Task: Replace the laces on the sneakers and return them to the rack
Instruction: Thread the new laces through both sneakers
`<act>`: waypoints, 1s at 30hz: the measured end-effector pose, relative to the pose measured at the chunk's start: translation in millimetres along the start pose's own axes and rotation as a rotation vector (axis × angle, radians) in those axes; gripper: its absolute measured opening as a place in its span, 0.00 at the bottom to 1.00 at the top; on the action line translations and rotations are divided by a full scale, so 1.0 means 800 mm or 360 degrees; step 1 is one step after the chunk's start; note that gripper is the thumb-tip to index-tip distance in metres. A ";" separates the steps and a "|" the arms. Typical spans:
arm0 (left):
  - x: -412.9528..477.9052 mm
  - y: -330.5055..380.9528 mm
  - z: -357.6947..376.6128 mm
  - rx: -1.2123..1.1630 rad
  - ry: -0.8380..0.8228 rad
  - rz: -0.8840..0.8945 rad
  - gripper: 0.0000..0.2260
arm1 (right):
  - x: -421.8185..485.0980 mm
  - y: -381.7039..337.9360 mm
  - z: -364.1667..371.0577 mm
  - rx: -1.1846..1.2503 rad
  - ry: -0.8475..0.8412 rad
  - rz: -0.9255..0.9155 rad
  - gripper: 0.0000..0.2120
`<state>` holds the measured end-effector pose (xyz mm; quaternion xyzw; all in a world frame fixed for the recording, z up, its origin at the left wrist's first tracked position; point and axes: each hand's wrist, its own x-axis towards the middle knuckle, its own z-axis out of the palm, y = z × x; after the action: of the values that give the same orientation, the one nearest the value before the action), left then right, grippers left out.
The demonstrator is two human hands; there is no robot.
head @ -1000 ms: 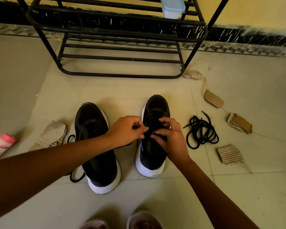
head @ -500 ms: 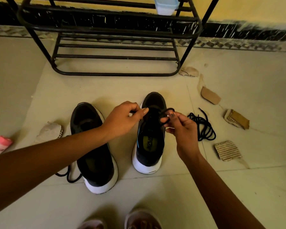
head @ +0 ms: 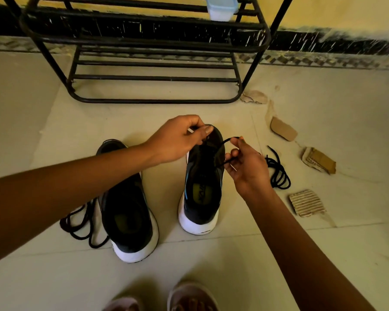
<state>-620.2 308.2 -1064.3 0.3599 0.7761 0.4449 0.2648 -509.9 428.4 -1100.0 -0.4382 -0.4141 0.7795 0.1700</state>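
Right sneaker (head: pixel 200 198): stood on the floor tile (head: pixel 346 243), toe toward the rack, white heel toward the person; black upper, insole showing.
Rack (head: pixel 144 101): black metal, beyond the right sneaker's toe, well apart from it; bottom front rail sat low over the floor, back side toward the wall skirting (head: pixel 323 41).
Open room: bare strip of floor between the right sneaker's toe and the rack rail; wide bare tile off the sneaker's heel, to its right.
Left sneaker (head: pixel 128 221): just beside the right sneaker on its left, not touching, narrow gap of floor between; heel sat nearer the person.
Lace (head: pixel 226 141): black, rose from the front of the right sneaker, arched out over its right edge, held up between both hands.
Left hand (head: pixel 175 140): hung over the right sneaker's toe, left side; thumb and fingers pinched a lace end, pale tip poking out.
Right hand (head: pixel 247 167): raised just right of the right sneaker's middle; thumb and fingers pinched the lace, loop over the forefinger.
Spare lace coil (head: pixel 279 173): lay right of the right sneaker, partly hidden behind the right hand.
Second loose lace (head: pixel 81 225): looped on the floor on the far side of the left sneaker from the right sneaker.
Cardboard scraps (head: pixel 283 131): four, strung out to the right of the right sneaker, from toe level and beyond down to heel level.
Plastic box (head: pixel 221 7): pale blue, up on the rack, beyond the right sneaker's toe.
Slippers (head: pixel 191 297): at the bottom edge, behind the right sneaker's heel.
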 end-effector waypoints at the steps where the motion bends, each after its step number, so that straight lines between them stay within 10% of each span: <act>1: 0.002 -0.002 -0.005 0.0036 0.0007 0.0002 0.08 | 0.002 -0.002 -0.002 0.0142 0.0039 0.0081 0.08; 6: 0.005 -0.021 -0.027 0.0121 0.0060 -0.0055 0.08 | 0.011 -0.008 -0.019 0.0479 0.0149 0.0147 0.05; 14: 0.021 0.003 -0.016 0.0301 -0.0118 0.0171 0.08 | 0.002 -0.006 0.001 -0.0829 -0.0297 -0.0200 0.09; 21: 0.044 0.018 -0.004 0.0619 -0.0266 0.0150 0.09 | 0.002 -0.018 0.004 -0.1055 -0.0618 -0.0182 0.09; 30: 0.033 0.015 0.010 -0.0448 -0.0484 -0.0515 0.09 | 0.009 -0.039 -0.010 -0.1023 -0.0693 -0.0190 0.12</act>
<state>-626.5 337.4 -1059.9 0.2535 0.7053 0.4411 0.4936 -510.3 455.7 -1081.3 -0.2686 -0.6884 0.6734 -0.0227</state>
